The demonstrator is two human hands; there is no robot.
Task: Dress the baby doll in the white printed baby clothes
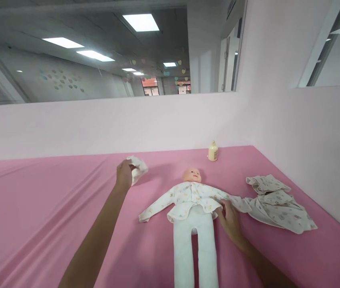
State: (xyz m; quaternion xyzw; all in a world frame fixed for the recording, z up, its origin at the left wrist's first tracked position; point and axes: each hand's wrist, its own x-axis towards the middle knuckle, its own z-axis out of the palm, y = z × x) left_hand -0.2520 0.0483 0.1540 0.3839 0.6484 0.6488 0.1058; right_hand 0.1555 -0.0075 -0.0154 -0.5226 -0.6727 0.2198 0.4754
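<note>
A baby doll [191, 175] lies on its back, head toward the wall, in a white printed shirt [184, 193] and pale plain trousers [181, 248]. Off to the left of its head, my left hand [124, 175] is raised above the bedding, closed on a crumpled white cloth [139, 170]. My right hand [230, 219] is at the shirt's right side, thumb and fingers closed round its edge below the sleeve. The doll's hands do not show at the sleeve ends.
A pink sheet [52, 208] covers the surface. Rumpled printed baby clothes [280, 206] lie at the right, touching the doll's sleeve. A cream bottle [213, 153] stands at the back near the white wall [104, 126]. Above is a wide mirror or window [92, 76].
</note>
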